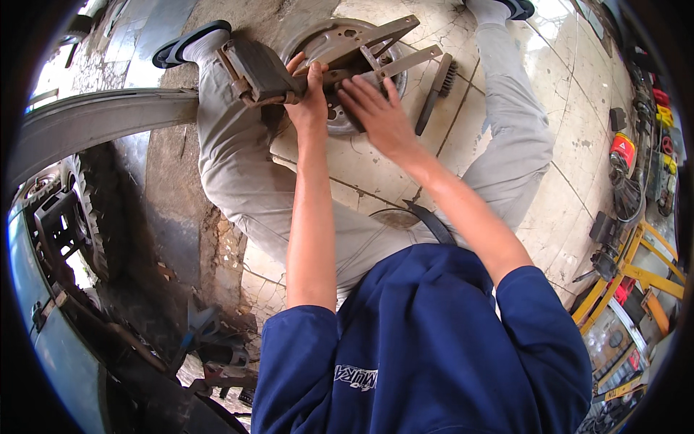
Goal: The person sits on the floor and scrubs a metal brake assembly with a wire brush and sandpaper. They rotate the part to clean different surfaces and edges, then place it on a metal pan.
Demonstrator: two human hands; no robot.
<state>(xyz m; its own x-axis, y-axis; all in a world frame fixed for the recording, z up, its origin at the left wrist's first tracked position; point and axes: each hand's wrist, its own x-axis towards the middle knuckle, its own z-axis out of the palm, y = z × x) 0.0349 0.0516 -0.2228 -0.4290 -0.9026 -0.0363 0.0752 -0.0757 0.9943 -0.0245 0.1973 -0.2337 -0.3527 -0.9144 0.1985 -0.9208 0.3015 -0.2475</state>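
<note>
On the cracked tile floor [506, 210] between the person's outstretched legs lies a round grey metal backing plate [340, 43] with rusty brake shoes. The left hand [309, 90] grips its dark curved shoe [260, 72]; the right hand [379, 116] rests open-fingered on the plate, perhaps pressing. A wire brush [436, 90] lies just beside.

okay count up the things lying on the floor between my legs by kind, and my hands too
Round metal plate: 1
Metal bracket assembly: 1
Wire brush: 1
Hands: 2, left hand gripping the assembly, right hand flat on the plate
Total: 5
</note>
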